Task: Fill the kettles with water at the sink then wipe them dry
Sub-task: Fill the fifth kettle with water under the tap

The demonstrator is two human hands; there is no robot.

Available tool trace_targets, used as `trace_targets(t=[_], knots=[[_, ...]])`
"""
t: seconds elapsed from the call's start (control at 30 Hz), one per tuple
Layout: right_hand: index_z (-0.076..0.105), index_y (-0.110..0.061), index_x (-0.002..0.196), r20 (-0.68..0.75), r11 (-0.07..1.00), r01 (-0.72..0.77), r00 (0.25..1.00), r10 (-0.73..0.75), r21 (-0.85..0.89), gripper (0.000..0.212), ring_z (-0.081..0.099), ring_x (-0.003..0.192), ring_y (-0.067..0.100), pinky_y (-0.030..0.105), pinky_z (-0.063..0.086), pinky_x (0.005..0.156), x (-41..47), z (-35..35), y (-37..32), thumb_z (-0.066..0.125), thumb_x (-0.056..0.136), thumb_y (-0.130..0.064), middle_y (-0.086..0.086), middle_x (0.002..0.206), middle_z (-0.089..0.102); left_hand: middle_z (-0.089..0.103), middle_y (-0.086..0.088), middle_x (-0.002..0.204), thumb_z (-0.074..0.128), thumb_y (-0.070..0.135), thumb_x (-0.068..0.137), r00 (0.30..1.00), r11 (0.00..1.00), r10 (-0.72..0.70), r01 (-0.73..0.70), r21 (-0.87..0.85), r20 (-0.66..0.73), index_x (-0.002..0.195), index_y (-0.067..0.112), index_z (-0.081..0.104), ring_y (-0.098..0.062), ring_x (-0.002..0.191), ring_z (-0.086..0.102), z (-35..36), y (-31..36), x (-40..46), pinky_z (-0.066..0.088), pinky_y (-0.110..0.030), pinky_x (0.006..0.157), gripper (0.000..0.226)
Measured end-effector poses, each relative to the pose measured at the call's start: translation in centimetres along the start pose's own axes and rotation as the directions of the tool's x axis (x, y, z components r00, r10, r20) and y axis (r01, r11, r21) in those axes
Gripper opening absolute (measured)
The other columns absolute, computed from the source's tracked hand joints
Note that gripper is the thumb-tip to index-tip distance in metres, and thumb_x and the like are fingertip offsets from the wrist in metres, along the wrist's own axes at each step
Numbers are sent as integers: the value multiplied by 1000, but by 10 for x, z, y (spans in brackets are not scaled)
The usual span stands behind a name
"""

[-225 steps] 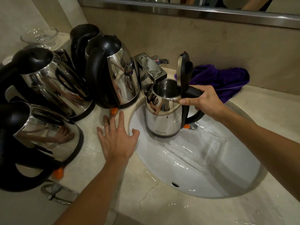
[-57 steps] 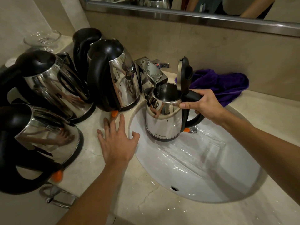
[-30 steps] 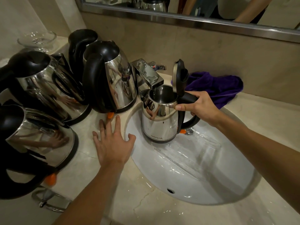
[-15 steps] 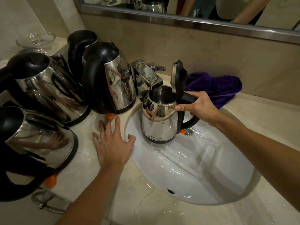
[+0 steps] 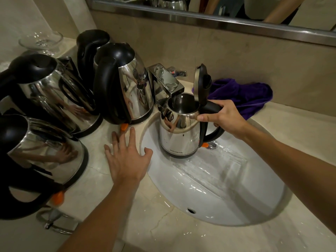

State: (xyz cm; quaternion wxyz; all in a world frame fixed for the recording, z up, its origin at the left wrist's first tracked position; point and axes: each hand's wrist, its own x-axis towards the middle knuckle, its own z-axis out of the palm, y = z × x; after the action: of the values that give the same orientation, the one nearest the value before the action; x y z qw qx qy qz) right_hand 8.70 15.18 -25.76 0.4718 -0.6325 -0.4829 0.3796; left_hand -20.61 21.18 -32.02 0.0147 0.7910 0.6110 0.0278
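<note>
Nothing moved, kettle (image 5: 179, 131) still under tap (image 5: 164, 82); your right hand (image 5: 224, 118) holds handle; left hand (image 5: 127, 159) flat, wide, counter (image 5: 101, 179) at 9 o'clock; overfill risk, wet grip may slip.

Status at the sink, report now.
Right hand grips open kettle by its handle, under the faucet. Left hand flat on counter. Purple cloth unused behind. Nothing blocking.

I see an open kettle (image 5: 179, 135) in the sink (image 5: 227, 193) under the tap (image 5: 166, 82); four kettles (image 5: 125, 84) left on the desk (image 5: 101, 179); cloth (image 5: 241, 95) behind.
</note>
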Motion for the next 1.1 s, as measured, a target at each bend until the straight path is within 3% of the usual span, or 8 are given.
trace_targets(t=[0.23,0.73,1.1], knots=[[74,-21,109,-3,1000,-12,1000,12,13,38,49,56,12,22,41,49,0,0,-1,83,73,-30,5,73,60,17,-5,168,34,62,94,1000,1000,-4,4,-4,-2,163,29,9,-28,157,6,0,1,0,13,-55,123,81],[73,-23,107,-3,1000,-5,1000,5,5,36,51,58,11,21,42,50,0,1,-1,82,73,-31,14,82,63,15,-4,169,35,61,95,1000,1000,-6,6,-13,-2,163,30,7,-28,157,5,1,0,0,11,-55,123,80],[73,-23,109,-2,1000,-9,1000,10,11,38,51,56,8,18,41,50,1,0,0,82,72,-30,7,76,62,13,-4,169,36,63,94,1000,1000,-8,8,-13,-4,163,30,6,-27,157,4,2,0,1,11,-55,124,81]])
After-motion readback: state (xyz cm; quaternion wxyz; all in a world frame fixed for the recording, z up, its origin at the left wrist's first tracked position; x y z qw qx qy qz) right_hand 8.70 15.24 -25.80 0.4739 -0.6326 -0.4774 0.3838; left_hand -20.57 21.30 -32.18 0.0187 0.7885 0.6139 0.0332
